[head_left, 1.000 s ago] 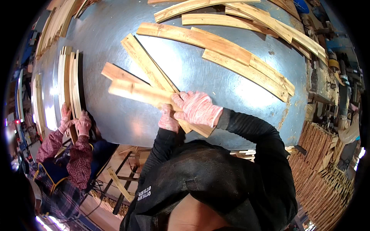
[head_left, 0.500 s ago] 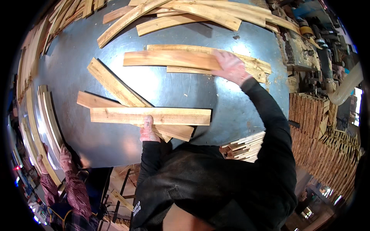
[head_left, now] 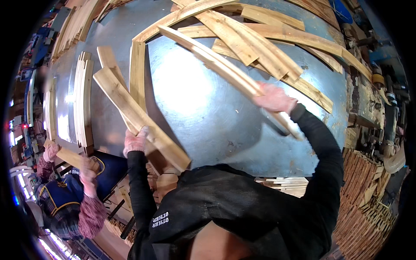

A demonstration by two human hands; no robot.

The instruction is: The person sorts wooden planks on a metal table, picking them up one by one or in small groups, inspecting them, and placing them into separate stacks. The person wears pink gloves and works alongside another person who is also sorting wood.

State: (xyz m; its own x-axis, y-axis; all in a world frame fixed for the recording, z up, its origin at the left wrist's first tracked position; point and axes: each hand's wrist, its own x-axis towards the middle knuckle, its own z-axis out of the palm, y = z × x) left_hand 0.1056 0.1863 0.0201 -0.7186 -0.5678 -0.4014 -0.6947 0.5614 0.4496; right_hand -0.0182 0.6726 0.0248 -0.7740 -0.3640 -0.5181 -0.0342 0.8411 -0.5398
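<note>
My left hand (head_left: 136, 141) is closed on the near end of a crossed bunch of wooden boards (head_left: 134, 110), its thumb over the top one, at the table's near left. A further board (head_left: 138, 76) lies under that bunch, pointing away from me. My right hand (head_left: 275, 99) is wrapped round a pair or more of long wooden slats (head_left: 225, 65), which slant from the far middle to the near right and look tilted on edge. Motion blurs them, so I cannot count them. Under the hands lies a shiny metal table (head_left: 208, 130).
Loose boards (head_left: 260, 39) overlap across the far side. A bundle of slats (head_left: 83, 102) lies on the left, where a co-worker's hands (head_left: 89, 175) hold a board. Stacked wood (head_left: 368, 203) stands at the right, below machinery (head_left: 368, 99).
My right hand has lifted and swung its boards from lying crosswise to a slant. My left hand has shifted left, turning its boards. The view has turned; the co-worker now holds a different board.
</note>
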